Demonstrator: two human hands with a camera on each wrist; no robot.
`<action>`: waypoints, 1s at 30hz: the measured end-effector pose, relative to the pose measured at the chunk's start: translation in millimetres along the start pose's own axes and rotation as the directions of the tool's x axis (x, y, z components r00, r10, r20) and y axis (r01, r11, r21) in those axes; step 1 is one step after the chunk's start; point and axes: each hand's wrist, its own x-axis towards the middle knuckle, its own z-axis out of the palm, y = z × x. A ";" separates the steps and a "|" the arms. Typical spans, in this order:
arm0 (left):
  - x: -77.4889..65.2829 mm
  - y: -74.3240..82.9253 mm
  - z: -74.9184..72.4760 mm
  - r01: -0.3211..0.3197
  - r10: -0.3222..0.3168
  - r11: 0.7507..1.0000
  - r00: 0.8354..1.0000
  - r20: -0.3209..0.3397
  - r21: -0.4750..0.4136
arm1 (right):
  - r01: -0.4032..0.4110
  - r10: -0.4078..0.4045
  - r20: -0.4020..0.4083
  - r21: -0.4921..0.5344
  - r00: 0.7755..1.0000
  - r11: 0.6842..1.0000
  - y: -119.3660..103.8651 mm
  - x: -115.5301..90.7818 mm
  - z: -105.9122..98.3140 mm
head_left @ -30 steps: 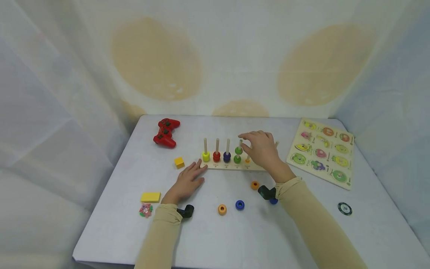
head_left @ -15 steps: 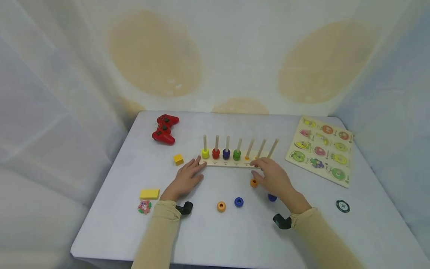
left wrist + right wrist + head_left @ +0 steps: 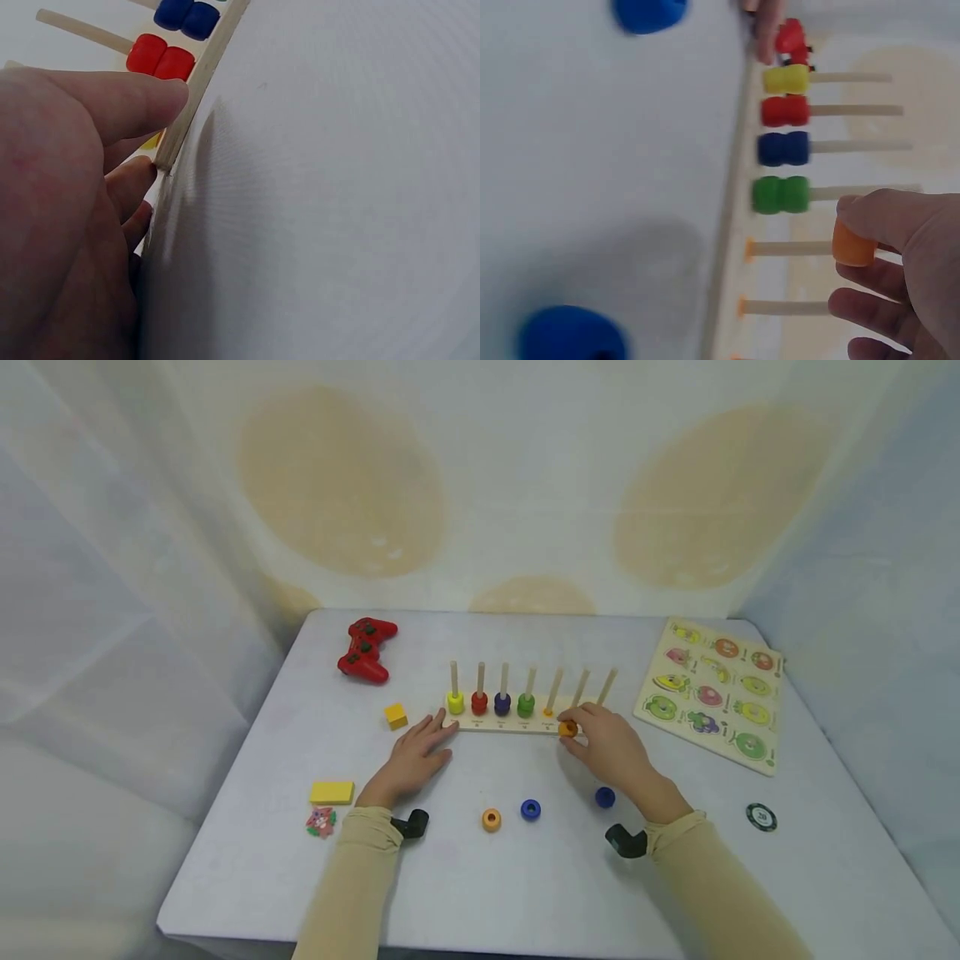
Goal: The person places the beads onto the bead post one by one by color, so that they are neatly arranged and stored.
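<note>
A wooden peg board (image 3: 495, 723) carries a row of upright pegs. Its left pegs hold yellow beads (image 3: 455, 702), red beads (image 3: 479, 702), dark blue beads (image 3: 502, 703) and green beads (image 3: 526, 705), two to a peg in the right wrist view. My right hand (image 3: 611, 752) pinches an orange bead (image 3: 853, 244) between thumb and fingers, at the board's front edge near the right-hand pegs. My left hand (image 3: 408, 766) touches the board's left end, its fingers fairly straight. In the left wrist view the thumb (image 3: 150, 101) lies along the board's edge by the red beads.
On the table lie another orange bead (image 3: 491, 820) and two blue beads, one in the middle (image 3: 530, 810) and one near my right wrist (image 3: 604, 797). Yellow blocks (image 3: 332, 792) and a red game controller (image 3: 367, 650) stand left; a fruit puzzle board (image 3: 711, 693) and a round chip (image 3: 761, 817) lie right.
The right hand released a green bead onto its peg, came down to the table, took hold of an orange bead and raised it toward the board. The left hand stayed at the board's end.
</note>
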 end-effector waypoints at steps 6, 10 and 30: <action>-1.9 1.9 -0.8 -0.001 0.001 1.000 1.000 -0.002 -0.013 | 0.044 -0.041 -0.111 0.028 0.993 0.999 -8.0 22.0 -28.8; -2.5 3.0 -1.9 -0.004 0.004 1.000 1.000 -0.005 -0.018 | 0.023 -0.015 -0.184 0.042 0.983 0.999 -11.5 37.6 -40.7; -2.4 2.0 -1.3 -0.020 0.020 1.000 1.000 -0.007 0.004 | -0.059 0.060 -0.079 0.008 0.995 0.998 -10.6 65.5 -50.3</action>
